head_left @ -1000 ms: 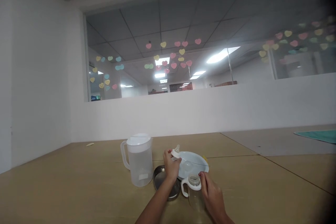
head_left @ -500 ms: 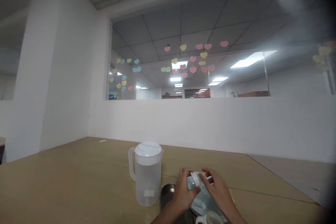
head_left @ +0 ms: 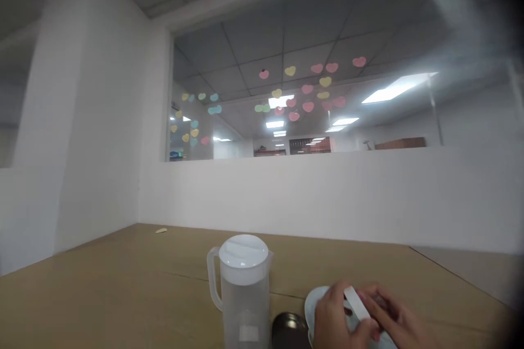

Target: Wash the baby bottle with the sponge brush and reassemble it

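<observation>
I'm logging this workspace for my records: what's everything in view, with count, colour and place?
Lidded pitcher: one, translucent white, on table
Round dish: one, dark metallic, right of pitcher
Plate: one, pale blue, behind hands
Ring: one, white, between hands
Scrap: one, cream, table's far left
Table: one, tan, foreground
Walls: white, around window
Heart stickers: many, mixed colours, window
Lights: several, white, beyond glass
Left hand, right hand: fingers at ring

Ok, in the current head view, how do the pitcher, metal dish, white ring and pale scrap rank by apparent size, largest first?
1. Pitcher
2. Metal dish, judged by its visible part
3. White ring, seen nearly edge-on
4. Pale scrap

The frame's bottom edge cuts off the first two.
</observation>
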{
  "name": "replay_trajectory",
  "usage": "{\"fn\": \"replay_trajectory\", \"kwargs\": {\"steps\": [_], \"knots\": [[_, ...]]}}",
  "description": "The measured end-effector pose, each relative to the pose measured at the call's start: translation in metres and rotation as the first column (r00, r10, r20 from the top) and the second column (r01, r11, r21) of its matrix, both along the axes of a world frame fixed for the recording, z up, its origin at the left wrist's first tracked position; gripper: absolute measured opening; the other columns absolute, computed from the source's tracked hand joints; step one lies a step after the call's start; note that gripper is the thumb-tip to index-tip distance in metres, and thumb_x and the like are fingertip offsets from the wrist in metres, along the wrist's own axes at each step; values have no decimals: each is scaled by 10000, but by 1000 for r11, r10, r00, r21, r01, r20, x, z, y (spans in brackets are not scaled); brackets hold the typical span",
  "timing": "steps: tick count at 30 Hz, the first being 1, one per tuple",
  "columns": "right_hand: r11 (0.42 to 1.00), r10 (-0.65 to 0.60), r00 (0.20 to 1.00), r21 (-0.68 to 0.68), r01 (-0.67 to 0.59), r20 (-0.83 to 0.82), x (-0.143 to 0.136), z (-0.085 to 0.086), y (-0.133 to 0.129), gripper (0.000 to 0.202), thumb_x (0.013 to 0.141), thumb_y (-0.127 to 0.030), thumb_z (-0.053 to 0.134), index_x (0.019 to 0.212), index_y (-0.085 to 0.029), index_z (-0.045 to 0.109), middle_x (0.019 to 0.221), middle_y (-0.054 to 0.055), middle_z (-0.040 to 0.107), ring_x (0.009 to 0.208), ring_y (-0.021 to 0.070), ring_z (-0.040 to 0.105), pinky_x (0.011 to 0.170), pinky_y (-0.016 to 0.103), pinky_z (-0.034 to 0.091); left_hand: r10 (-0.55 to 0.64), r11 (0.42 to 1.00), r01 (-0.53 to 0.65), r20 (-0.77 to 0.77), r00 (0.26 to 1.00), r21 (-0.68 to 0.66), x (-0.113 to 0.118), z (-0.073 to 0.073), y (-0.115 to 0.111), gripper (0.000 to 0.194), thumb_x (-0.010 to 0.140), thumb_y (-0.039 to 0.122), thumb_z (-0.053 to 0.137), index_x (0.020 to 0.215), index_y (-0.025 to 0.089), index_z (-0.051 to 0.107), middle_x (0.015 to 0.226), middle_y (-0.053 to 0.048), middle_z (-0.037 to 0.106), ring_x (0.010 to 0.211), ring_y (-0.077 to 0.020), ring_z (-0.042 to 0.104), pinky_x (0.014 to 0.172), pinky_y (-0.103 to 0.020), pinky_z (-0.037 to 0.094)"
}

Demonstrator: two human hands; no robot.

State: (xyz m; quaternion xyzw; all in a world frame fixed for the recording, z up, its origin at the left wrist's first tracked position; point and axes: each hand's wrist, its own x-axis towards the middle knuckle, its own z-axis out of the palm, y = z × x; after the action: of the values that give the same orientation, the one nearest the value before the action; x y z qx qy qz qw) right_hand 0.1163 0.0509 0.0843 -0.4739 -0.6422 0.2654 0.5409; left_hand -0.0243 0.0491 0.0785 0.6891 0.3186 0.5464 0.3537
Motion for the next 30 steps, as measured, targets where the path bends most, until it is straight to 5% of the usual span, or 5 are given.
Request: {"fn": "replay_trajectory", "kwargs": {"steps": [7, 11, 15, 23, 30], "knots": [[995, 73, 980, -55, -84, -186, -14, 19, -37, 422, 685, -611, 535, 733, -191, 530, 516, -33, 532, 442, 112, 495, 457, 241, 423, -550, 815, 558, 96, 830, -156, -33, 40, 6, 454, 686, 281, 651, 1100, 103, 588, 933, -105, 679, 849, -216, 616, 796, -331, 475], [993, -115, 989, -20, 114, -97, 1, -5, -30, 438, 699, -595, 517, 816, -175, 558, 682, 24, 617, 565, 158, 579, 467, 258, 442, -304, 953, 299, -172, 937, -52, -36, 15, 26, 407, 651, 195, 634, 1058, 184, 622, 1066, -90, 626, 1001, -230, 553, 911, -336, 413], [913, -407, 876, 149, 380, 258, 19, -37, -26, 284, 716, -462, 565, 821, -206, 625, 884, 59, 654, 876, 207, 590, 760, 331, 462, -77, 991, 126, -541, 837, 53, -24, -19, 37, 449, 623, 128, 602, 1068, 178, 619, 1106, -97, 563, 1036, -221, 520, 959, -313, 352], [869, -492, 674, 269, 415, 551, 31, -77, -24, 253, 770, -434, 518, 775, -258, 700, 1177, 77, 590, 1160, 266, 464, 945, 446, 357, -14, 992, 109, -783, 621, 69, -7, -50, 44, 429, 635, 275, 635, 1052, 172, 639, 1055, -139, 621, 998, -305, 549, 881, -387, 381], [788, -615, 581, 429, 441, 533, 30, -83, -19, 306, 850, -339, 407, 771, -216, 675, 1040, 99, 642, 1029, 241, 538, 925, 444, 349, -75, 989, 141, -699, 712, 38, -9, -60, 53, 415, 609, 324, 669, 1010, 220, 645, 976, -70, 654, 938, -247, 558, 844, -314, 390]]}}
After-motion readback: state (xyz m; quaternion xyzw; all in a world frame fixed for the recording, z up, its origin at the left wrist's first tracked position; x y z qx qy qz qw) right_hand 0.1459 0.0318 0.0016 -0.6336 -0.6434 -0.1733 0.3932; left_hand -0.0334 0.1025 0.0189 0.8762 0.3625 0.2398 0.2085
